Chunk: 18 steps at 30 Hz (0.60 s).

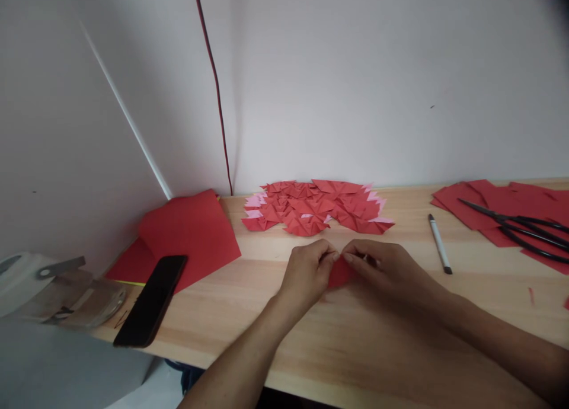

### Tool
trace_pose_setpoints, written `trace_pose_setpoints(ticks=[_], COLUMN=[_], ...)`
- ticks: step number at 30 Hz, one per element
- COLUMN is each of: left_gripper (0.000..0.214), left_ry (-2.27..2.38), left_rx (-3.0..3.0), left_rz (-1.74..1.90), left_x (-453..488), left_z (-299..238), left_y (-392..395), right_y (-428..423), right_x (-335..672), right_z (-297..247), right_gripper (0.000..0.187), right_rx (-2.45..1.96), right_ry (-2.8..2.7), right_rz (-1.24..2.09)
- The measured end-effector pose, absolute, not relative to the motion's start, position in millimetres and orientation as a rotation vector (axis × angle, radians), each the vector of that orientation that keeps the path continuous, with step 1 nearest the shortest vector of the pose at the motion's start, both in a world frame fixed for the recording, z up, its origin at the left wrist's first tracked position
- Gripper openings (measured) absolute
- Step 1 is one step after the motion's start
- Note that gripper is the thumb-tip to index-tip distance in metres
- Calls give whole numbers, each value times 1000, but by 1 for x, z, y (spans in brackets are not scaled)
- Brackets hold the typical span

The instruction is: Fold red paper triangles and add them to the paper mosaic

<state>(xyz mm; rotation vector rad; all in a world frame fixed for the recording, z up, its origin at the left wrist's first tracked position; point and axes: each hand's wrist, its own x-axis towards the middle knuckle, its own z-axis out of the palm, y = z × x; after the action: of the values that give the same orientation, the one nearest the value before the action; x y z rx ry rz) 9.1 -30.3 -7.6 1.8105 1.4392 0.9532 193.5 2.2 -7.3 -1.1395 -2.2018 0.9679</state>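
Note:
A small piece of red paper [341, 272] is held just above the wooden table, mostly covered by my fingers. My left hand [309, 269] pinches its left side between thumb and fingertips. On the other side my right hand [377, 264] pinches it in the same way, the two sets of fingertips almost touching. Beyond my hands lies a pile of folded red and pink paper pieces [311, 206], stacked in overlapping rows against the wall. How the held paper is folded cannot be made out.
Red sheets [191, 231] lie at the left, with a black phone [151, 302] overlapping them. A clear plastic bottle [84, 299] rests on its side nearby. To the right are a grey-white pen [439, 243], cut red paper [484, 204] and black scissors [518, 222]. A cable [216, 77] hangs down the wall.

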Motion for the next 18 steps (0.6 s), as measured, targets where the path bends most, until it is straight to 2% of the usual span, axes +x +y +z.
trace_pose_setpoints(ticks=[5,18], left_gripper=[17,14], left_ry=[1485,1327], left_rx=[1798,1549], left_rz=[911,980], left_x=[12,6], left_z=[-11,-14], left_y=[-32,-24], right_y=[-3,12], right_x=[191,195], right_z=[-13,-17], right_gripper=[25,22], right_rx=[-1131,-1123], right_ry=[-2341,-2233], right_rz=[768,1158])
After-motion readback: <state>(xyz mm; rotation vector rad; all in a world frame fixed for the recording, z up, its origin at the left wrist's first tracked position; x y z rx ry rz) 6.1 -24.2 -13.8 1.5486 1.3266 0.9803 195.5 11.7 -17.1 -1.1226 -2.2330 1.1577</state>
